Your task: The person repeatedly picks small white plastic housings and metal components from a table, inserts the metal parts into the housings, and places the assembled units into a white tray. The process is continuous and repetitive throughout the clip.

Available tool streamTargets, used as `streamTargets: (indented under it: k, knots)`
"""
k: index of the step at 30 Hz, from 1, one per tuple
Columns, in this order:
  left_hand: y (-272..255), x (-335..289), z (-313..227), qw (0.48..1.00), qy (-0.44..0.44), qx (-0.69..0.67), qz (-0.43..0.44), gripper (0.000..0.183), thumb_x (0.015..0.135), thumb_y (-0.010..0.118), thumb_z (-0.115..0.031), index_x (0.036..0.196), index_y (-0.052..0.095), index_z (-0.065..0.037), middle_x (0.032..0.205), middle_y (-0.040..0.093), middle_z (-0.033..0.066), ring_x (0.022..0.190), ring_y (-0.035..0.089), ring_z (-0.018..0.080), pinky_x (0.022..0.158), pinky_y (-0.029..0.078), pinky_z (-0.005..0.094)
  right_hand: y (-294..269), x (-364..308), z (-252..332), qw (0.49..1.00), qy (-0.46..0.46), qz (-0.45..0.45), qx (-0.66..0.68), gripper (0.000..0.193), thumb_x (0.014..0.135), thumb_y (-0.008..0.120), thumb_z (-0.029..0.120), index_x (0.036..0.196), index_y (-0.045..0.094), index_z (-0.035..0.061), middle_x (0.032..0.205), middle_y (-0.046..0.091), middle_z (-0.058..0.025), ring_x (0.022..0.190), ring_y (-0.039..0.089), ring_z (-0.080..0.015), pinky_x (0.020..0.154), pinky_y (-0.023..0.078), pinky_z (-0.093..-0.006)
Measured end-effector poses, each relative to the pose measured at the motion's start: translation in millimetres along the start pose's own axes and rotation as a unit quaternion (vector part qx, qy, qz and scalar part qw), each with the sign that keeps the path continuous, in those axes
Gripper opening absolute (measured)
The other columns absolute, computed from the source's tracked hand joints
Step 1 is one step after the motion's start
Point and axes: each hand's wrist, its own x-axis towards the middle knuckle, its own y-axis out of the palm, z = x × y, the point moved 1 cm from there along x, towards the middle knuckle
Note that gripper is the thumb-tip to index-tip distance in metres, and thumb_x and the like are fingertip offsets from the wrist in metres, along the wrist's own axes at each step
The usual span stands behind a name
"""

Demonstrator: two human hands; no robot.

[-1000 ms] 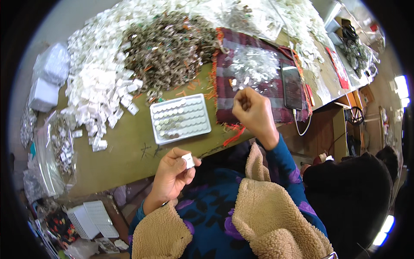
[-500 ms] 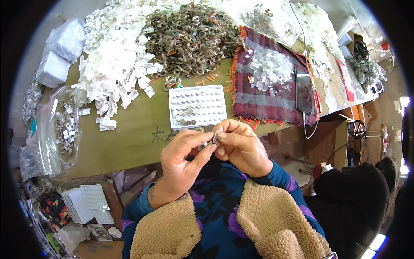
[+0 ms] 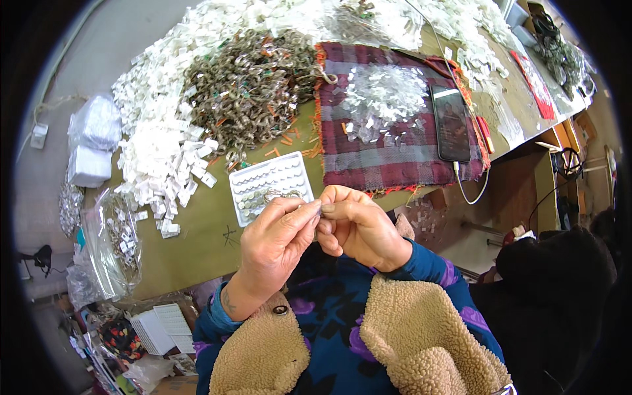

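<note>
My left hand (image 3: 276,238) and my right hand (image 3: 361,225) meet at the fingertips near the table's front edge. Both are pinched closed, thumb against forefinger, on something tiny that the fingers almost wholly cover. A thin looped strand (image 3: 282,195) shows just beyond my left fingers, over the white tray (image 3: 299,162); whether it is joined to what I pinch, I cannot tell. Rows of small round button-like pieces sit in that tray, some pale and some greyish. My left hand overlaps the tray's near corner.
Behind the tray lie a heap of brownish coiled strands (image 3: 250,92) and a pile of white tags (image 3: 155,155). A plaid cloth (image 3: 388,161) on the right carries clear plastic slips (image 3: 382,99), a phone (image 3: 451,125) on a cable, and scissors (image 3: 438,66). Plastic bags (image 3: 112,243) lie left.
My head view has turned, so the table's things sit further left. My fingertips have come closer together, covering the small clear sliver and white bit seen before. The looped strand shows more.
</note>
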Motion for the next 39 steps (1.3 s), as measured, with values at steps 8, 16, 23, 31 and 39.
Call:
streamTargets:
  k: [8, 16, 23, 31, 39]
  knots:
    - [19, 19, -2, 0.998, -0.043, -0.044, 0.028, 0.023, 0.085, 0.069, 0.006, 0.107, 0.070, 0.000, 0.092, 0.066, 0.0106, 0.075, 0.068, 0.0157, 0.064, 0.055, 0.0255, -19, -1, 13, 0.992, 0.041, 0.027, 0.116, 0.011, 0.097, 0.050, 0.009, 0.087, 0.053, 0.0054, 0.076, 0.058, -0.0073, 0.060, 0.053, -0.0173, 0.053, 0.041, -0.0297]
    - [27, 29, -2, 0.989, -0.087, -0.109, 0.047, 0.020, 0.085, 0.069, 0.005, 0.105, 0.070, 0.001, 0.090, 0.065, 0.0086, 0.073, 0.067, 0.0126, 0.061, 0.054, 0.0230, -27, -4, 22, 0.991, 0.048, 0.035, 0.123, 0.009, 0.096, 0.051, 0.008, 0.088, 0.054, 0.0054, 0.074, 0.057, -0.0067, 0.058, 0.053, -0.0170, 0.052, 0.041, -0.0298]
    - [53, 52, -1, 0.996, -0.021, 0.086, 0.020, 0.012, 0.078, 0.072, 0.000, 0.089, 0.069, -0.004, 0.079, 0.062, 0.0061, 0.060, 0.066, 0.0183, 0.051, 0.051, 0.0289, -38, 5, 31, 0.987, -0.131, -0.075, -0.052, 0.010, 0.098, 0.054, 0.011, 0.091, 0.056, 0.0048, 0.073, 0.060, -0.0047, 0.055, 0.059, -0.0117, 0.047, 0.047, -0.0242]
    - [85, 90, 6, 0.995, -0.082, 0.016, 0.054, 0.003, 0.083, 0.067, -0.002, 0.086, 0.068, 0.000, 0.072, 0.059, 0.0080, 0.057, 0.060, 0.0149, 0.051, 0.045, 0.0288, -62, 10, 59, 0.974, -0.202, -0.078, -0.067, 0.008, 0.098, 0.056, 0.010, 0.097, 0.056, 0.0020, 0.073, 0.061, -0.0054, 0.056, 0.060, -0.0124, 0.046, 0.048, -0.0239]
    - [96, 91, 26, 0.970, -0.014, 0.239, -0.051, 0.005, 0.078, 0.068, -0.002, 0.081, 0.065, -0.004, 0.077, 0.064, 0.0106, 0.061, 0.063, 0.0289, 0.054, 0.049, 0.0365, -65, 5, 70, 0.749, -0.330, -0.258, -0.514, 0.017, 0.096, 0.058, 0.003, 0.112, 0.057, -0.0044, 0.069, 0.062, -0.0043, 0.054, 0.059, -0.0075, 0.044, 0.044, -0.0214]
